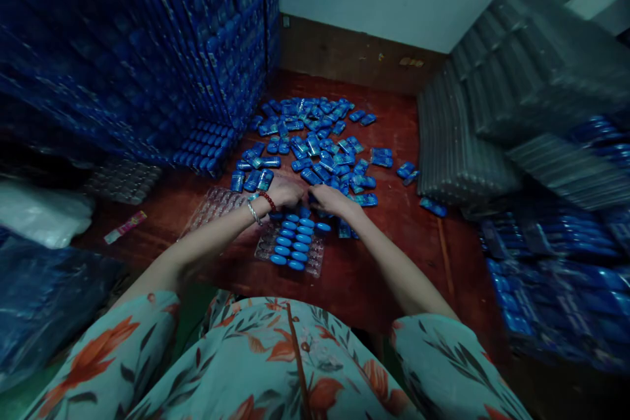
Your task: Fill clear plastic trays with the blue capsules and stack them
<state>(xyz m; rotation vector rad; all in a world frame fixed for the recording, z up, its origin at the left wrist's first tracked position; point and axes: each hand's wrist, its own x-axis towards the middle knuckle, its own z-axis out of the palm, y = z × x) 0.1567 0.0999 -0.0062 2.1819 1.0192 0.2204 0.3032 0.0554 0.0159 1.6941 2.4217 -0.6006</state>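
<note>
A clear plastic tray [317,264] lies on the red floor in front of me, with several blue oval cases [295,243] set in its pockets. My left hand [284,193] reaches to the far edge of the tray, fingers curled among the loose blue cases; what it grips is hidden. My right hand [329,197] is right beside it, fingers bent down onto the blue cases at the tray's far end. A scattered pile of loose blue cases [315,144] spreads just beyond both hands. My left wrist carries a silver bangle and a red bead bracelet.
A tall wall of stacked filled blue trays [147,46] stands at the left. Stacks of empty clear trays [516,92] lean at the right, with filled trays [551,275] below them. An empty clear tray [211,207] lies left of my hands. A white bag [39,213] sits far left.
</note>
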